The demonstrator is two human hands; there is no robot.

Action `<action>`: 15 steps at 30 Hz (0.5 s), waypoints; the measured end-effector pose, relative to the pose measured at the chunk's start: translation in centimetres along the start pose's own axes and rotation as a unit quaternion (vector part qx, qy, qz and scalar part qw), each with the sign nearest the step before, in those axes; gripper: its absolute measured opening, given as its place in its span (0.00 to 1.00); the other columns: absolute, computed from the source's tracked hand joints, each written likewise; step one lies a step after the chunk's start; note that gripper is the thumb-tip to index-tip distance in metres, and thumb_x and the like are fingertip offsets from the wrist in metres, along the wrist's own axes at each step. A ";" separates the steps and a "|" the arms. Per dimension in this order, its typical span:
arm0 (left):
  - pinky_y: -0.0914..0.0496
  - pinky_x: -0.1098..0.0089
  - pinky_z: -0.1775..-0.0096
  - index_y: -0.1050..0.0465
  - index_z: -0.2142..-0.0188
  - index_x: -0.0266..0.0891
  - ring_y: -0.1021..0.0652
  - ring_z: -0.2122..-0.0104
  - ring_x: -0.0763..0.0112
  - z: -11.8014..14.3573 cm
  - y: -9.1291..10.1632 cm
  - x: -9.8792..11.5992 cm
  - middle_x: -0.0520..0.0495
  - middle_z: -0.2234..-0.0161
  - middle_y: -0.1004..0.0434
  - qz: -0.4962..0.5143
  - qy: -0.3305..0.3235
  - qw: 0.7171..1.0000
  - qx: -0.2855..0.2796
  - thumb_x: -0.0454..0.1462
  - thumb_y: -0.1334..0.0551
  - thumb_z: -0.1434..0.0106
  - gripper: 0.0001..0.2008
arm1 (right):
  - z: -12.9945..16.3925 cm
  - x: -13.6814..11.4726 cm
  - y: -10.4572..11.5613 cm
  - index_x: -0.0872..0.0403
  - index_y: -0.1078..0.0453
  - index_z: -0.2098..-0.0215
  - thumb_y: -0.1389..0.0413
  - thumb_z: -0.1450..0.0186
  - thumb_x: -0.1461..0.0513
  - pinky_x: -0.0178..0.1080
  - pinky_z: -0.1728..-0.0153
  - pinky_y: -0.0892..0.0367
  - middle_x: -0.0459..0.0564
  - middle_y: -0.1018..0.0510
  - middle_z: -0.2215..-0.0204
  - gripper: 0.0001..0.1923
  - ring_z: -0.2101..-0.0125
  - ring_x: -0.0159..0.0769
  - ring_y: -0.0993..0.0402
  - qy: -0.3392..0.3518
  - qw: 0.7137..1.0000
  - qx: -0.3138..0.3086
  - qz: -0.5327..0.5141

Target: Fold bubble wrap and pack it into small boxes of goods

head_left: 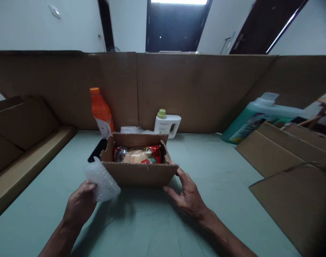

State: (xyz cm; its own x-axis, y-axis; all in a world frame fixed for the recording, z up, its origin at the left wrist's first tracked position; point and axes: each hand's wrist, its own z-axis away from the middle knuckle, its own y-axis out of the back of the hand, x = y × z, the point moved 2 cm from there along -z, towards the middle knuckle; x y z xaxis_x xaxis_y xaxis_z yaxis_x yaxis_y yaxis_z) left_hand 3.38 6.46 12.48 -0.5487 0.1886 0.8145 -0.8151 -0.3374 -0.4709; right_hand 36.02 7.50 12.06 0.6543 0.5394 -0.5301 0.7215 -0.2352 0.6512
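Observation:
My left hand (80, 203) is closed on a folded piece of clear bubble wrap (103, 182), held in front of the box's left end. In the middle of the table stands an open cardboard box (138, 175), its top flaps absent or out of sight. Inside it lies a shiny food packet (137, 155) with red ends and pale contents showing through the film. My right hand (189, 195) grips the box's lower right front corner, thumb at the front and fingers on the side.
Behind the box stand an orange bottle (102, 112) and a white jug with a green cap (165, 124). A black flat object (98, 150) lies left of it. A teal liquid jug (255, 119) and cardboard pieces (294, 192) are at right. Cardboard walls (179, 89) enclose the table.

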 end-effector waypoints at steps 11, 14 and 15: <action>0.28 0.65 0.66 0.22 0.71 0.34 0.21 0.65 0.56 0.5 -2.3 -0.7 0.46 0.74 0.21 -0.038 -0.035 0.993 -0.109 0.38 0.30 0.60 0.14 | 0.0 -0.3 0.7 0.52 0.51 0.30 0.46 0.33 0.50 0.44 0.67 0.26 0.60 0.22 0.47 0.38 0.69 0.39 0.22 -0.221 0.972 0.027 -0.077; 0.31 0.69 0.70 0.24 0.72 0.36 0.23 0.70 0.63 1.8 -0.3 -0.1 0.49 0.75 0.22 -0.045 -0.057 0.996 -0.054 0.37 0.29 0.59 0.13 | 1.2 -0.7 2.2 0.53 0.46 0.32 0.44 0.34 0.51 0.49 0.57 0.26 0.61 0.24 0.44 0.36 0.57 0.46 0.21 -0.188 0.977 0.063 -0.075; 0.32 0.70 0.71 0.25 0.74 0.37 0.24 0.71 0.65 2.5 0.8 0.1 0.50 0.75 0.23 -0.046 -0.066 0.996 -0.027 0.37 0.29 0.60 0.12 | 1.9 -1.2 3.0 0.53 0.44 0.33 0.43 0.33 0.52 0.51 0.53 0.27 0.61 0.25 0.43 0.34 0.52 0.47 0.23 -0.175 0.978 0.091 -0.069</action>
State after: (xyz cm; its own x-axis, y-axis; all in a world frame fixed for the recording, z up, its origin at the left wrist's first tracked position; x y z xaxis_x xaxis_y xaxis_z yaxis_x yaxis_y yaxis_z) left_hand 3.16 3.91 13.08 -0.4451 0.0922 0.8907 -0.8716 -0.2729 -0.4073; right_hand 37.82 4.60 13.63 0.5624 0.2745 -0.7800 0.8160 -0.3366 0.4699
